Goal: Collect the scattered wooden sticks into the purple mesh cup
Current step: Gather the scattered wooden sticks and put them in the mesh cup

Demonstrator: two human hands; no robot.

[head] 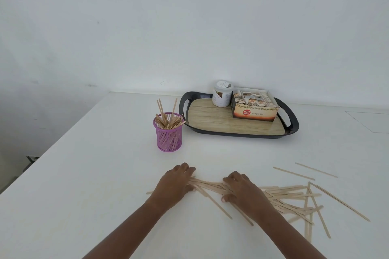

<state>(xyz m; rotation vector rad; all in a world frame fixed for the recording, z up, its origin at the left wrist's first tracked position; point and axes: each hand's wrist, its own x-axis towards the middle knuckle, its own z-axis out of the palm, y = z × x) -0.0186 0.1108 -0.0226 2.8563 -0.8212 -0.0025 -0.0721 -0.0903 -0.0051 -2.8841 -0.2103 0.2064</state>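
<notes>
A purple mesh cup point(169, 137) stands upright on the white table, holding several wooden sticks, a few poking up higher. A bundle of wooden sticks point(209, 185) lies flat between my two hands near the front. My left hand point(176, 183) curls its fingers over the bundle's left end. My right hand point(242, 189) closes its fingers over the bundle's right part. More loose sticks point(299, 197) lie scattered in a crossed pile to the right, with two single sticks point(293, 173) farther back.
A black tray point(221, 121) with a wood-pattern floor sits behind the cup to the right, carrying a white jar point(222, 93) and an open box of ginger tea sachets point(254, 104). The table's left edge runs diagonally; a white wall stands behind.
</notes>
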